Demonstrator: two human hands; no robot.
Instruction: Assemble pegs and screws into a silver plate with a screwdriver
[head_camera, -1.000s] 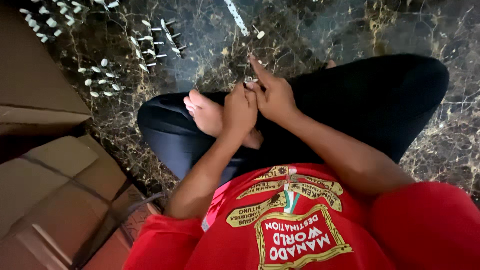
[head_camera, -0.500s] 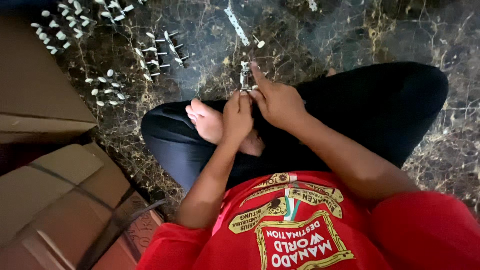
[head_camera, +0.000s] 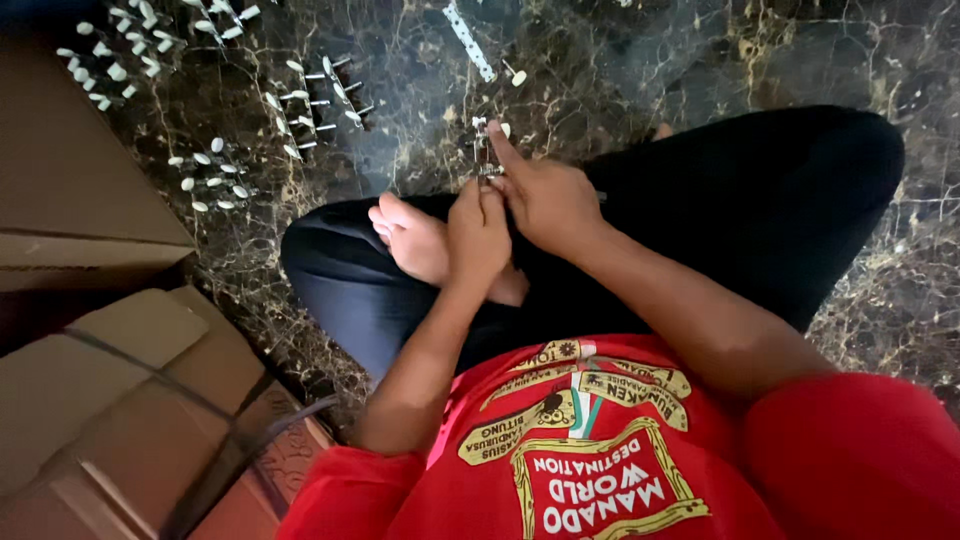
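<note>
Hands unmoved | left hand, right hand pinch slim metal strip, white knobs

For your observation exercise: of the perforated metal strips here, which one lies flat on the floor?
The bare strip near the top edge; the other, peg-fitted strip is held by both hands.

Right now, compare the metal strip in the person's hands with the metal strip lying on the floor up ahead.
The held strip is pinched between the left hand and right hand, above the knees; the floor strip lies loose on the dark marble floor, untouched. The held strip stands nearly upright in view; the floor strip lies slanted. The held strip is partly hidden by fingers; the floor strip shows along its length. Both are narrow and pale metal.
</note>
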